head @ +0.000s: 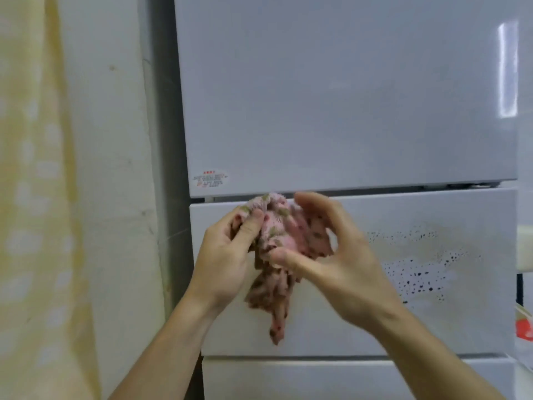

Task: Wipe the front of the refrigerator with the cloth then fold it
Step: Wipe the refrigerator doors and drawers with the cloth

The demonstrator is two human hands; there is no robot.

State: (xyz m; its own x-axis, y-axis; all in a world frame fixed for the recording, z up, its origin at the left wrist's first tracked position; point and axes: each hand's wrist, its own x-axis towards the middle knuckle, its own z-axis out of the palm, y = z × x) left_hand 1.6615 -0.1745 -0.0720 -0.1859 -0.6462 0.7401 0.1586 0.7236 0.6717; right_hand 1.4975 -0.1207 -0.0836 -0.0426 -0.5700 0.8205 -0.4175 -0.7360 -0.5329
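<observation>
Two bare hands hold a bunched pink cloth in front of the refrigerator's middle drawer.

Nearest me, the left hand [227,255] has its grip closed on the crumpled pink terry cloth with small olive and red spots [277,235], thumb pressed over the top of the bundle. The right hand [331,261] grips it from the other side, thumb tucked beneath and fingers arched over it. A loose tail of the cloth hangs below both hands. Just behind stands the tall white glossy refrigerator [346,111]; the cloth sits against the upper left of its middle drawer front. To the right on that drawer lies a dull patch speckled with dark dots [418,264]. A small red-printed sticker [210,179] marks the upper door's lower left corner. Left of the refrigerator hangs a pale yellow patterned fabric [34,197].
</observation>
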